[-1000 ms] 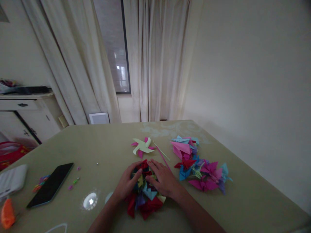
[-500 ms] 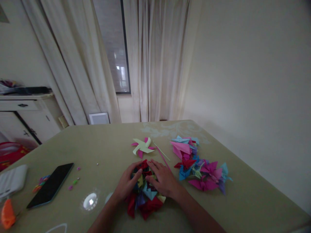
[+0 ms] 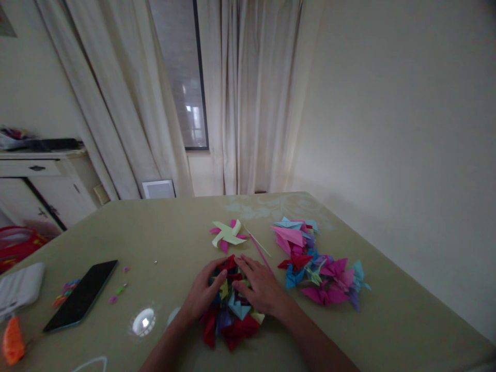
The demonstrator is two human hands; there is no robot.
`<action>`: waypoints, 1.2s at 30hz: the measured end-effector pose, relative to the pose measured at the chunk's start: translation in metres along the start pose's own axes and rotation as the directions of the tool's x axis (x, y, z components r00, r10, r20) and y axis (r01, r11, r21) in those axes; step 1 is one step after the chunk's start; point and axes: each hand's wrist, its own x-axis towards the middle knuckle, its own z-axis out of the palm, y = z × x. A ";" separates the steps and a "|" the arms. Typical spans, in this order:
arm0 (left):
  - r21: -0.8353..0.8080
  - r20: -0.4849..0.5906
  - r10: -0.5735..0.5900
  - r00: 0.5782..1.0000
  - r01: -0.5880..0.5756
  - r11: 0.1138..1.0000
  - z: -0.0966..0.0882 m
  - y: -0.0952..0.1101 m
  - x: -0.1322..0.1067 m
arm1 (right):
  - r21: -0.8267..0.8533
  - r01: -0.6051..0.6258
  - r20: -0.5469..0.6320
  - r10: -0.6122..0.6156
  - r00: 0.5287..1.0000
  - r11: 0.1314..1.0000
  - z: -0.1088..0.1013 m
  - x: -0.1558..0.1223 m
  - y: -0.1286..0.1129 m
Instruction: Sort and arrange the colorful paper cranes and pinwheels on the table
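A heap of folded origami paper (image 3: 240, 330) in red, light blue, purple and yellow lies on the table close to me. My left hand (image 3: 202, 292) curves around its left side, thumb resting across the top. From the right, my right hand (image 3: 259, 287) cups the same heap, its fingers reaching over the far edge. Both hands press in on the paper between them and hide parts of it. Just beyond my fingers lies a pale green and pink paper pinwheel (image 3: 228, 233), with a thin pink stick (image 3: 259, 249) to its right.
To the right are more origami pieces (image 3: 329, 281), with paper planes (image 3: 290, 237) behind them. A black phone (image 3: 81, 297), small coloured beads (image 3: 112, 299), a white case (image 3: 21, 289) and an orange object (image 3: 13, 341) lie on the left. A wall borders the table's right side.
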 end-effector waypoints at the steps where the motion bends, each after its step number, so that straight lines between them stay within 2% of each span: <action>1: 0.001 0.002 0.001 1.000 -0.001 1.000 0.000 0.000 0.000 | 0.000 -0.001 0.002 0.001 1.000 1.000 0.000 0.000 0.000; 16: 0.026 0.005 0.010 1.000 -0.010 1.000 0.000 0.003 -0.001 | -0.014 0.014 -0.008 -0.014 1.000 1.000 0.001 -0.001 -0.002; 19: 0.069 -0.007 0.032 0.999 -0.031 0.997 -0.002 -0.001 -0.001 | -0.102 0.061 -0.067 -0.068 0.995 0.993 -0.007 -0.002 -0.010; 22: 0.203 0.002 0.048 0.999 -0.047 0.978 -0.010 -0.002 -0.001 | -0.178 0.072 -0.211 -0.110 0.971 0.981 -0.028 -0.011 -0.012; 25: 0.353 0.089 0.019 0.996 -0.049 0.934 -0.025 -0.002 -0.006 | -0.205 -0.094 -0.451 -0.008 0.893 0.974 -0.053 -0.039 0.008; 28: 0.462 0.162 0.008 0.987 -0.083 0.883 -0.040 -0.004 -0.021 | -0.215 -0.356 -0.641 0.143 0.754 0.910 -0.070 -0.084 0.053; 31: 0.528 0.168 0.031 0.985 -0.117 0.841 -0.045 -0.012 -0.042 | -0.193 -0.586 -0.740 0.275 0.614 0.787 -0.078 -0.129 0.109; 33: 0.547 0.163 0.065 0.985 -0.145 0.825 -0.040 -0.018 -0.054 | -0.118 -0.685 -0.754 0.384 0.533 0.719 -0.076 -0.147 0.142; 34: 0.550 0.165 0.083 0.983 -0.162 0.819 -0.035 -0.019 -0.059 | -0.072 -0.700 -0.737 0.435 0.517 0.710 -0.073 -0.152 0.156; 36: 0.551 0.181 0.116 0.977 -0.198 0.811 -0.023 -0.018 -0.064 | 0.002 -0.677 -0.682 0.496 0.537 0.736 -0.064 -0.151 0.177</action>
